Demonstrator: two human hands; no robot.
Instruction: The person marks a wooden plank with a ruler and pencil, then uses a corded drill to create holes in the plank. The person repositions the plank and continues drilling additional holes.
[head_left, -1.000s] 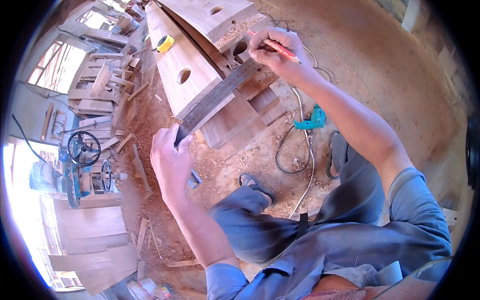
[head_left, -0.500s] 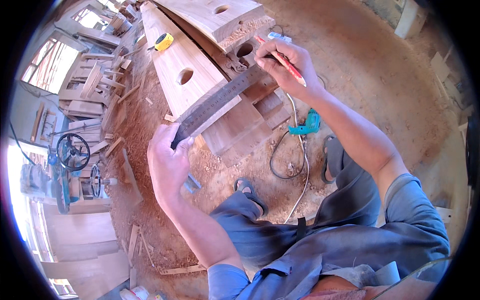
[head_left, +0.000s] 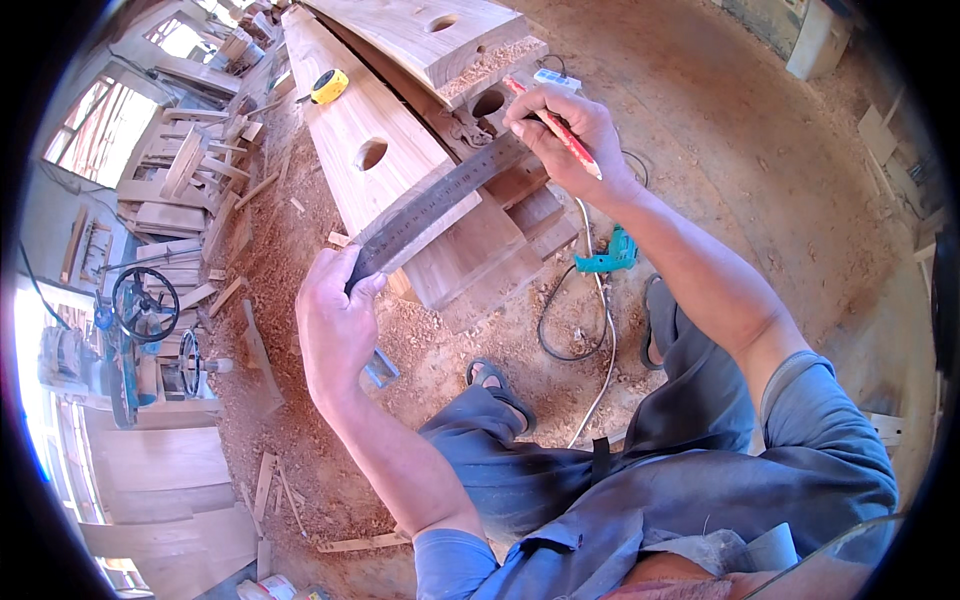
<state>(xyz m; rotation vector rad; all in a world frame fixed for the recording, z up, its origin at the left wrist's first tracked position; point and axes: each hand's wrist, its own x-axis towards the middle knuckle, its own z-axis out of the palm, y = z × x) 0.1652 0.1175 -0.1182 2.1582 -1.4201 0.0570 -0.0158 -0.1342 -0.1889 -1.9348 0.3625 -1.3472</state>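
Metal ruler [head_left: 430, 203] spans the near end of a pale board at the upper centre of a workshop, slanting up from the worker's left hand toward the right. At far left, a machine with a black handwheel [head_left: 146, 303] stands below stacked timber pieces [head_left: 190, 190], beside a floor strewn with shavings. Farther right, a yellow tape measure [head_left: 328, 86] rests on the pale board [head_left: 375, 195], above an oval hole cut through it. Just below the board's near end, the left hand [head_left: 340, 305] pinches the lower end of the ruler between thumb and fingers. A wooden block [head_left: 465, 250] juts out beneath, and a second board [head_left: 430, 45], also holed, lies beyond a dark gap. Sandalled feet [head_left: 490, 375] are planted on the dusty ground. To the right, the right hand [head_left: 585, 120] grips a red pencil [head_left: 572, 147] beside the ruler's upper end; whether it also touches the metal cannot be told. Below that hand, a teal power tool [head_left: 610, 255] lies on the floor near looping cords.
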